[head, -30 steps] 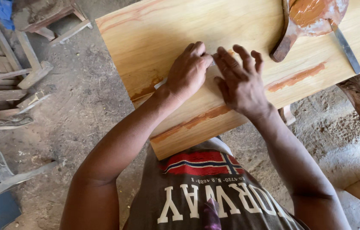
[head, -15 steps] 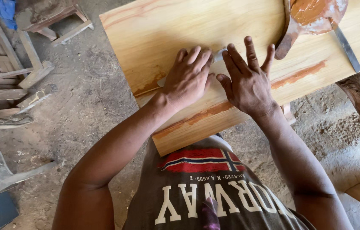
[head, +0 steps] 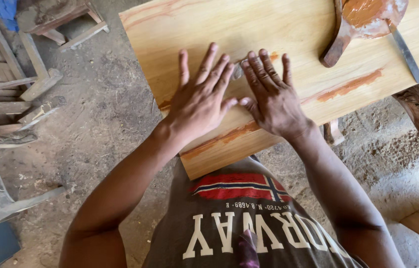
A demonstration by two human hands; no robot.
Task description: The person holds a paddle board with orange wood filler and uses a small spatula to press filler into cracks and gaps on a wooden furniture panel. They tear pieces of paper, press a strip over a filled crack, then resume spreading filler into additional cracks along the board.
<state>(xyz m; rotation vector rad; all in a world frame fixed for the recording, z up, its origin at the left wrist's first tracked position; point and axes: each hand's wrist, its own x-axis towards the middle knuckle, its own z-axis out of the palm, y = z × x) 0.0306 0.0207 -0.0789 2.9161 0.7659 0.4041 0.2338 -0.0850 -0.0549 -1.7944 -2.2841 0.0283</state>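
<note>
Left hand (head: 200,101) and right hand (head: 271,97): fingers spread, flat on pale wooden board (head: 289,34), gripping nothing. Beyond them: wooden scoop (head: 363,20) holding orange-brown paste, flat blade (head: 407,49) beside it. Paste streak (head: 349,87) on board.

Both arms are stretched forward. The left hand (head: 200,101) is laid flat, palm down, fingers spread. The right hand (head: 272,97) is placed just beside it, also flat, thumbs nearly touching.

Wooden panel (head: 279,34): pale yellow-tan, faint reddish grain streaks, orange-brown filler smears (head: 351,87) along near edge. Wooden paddle (head: 363,20): dark brown, coated orange-brown paste. T-shirt (head: 239,223): grey, white letters, red flag with blue-white cross. Floor (head: 110,124): grey-brown dirt.
</note>
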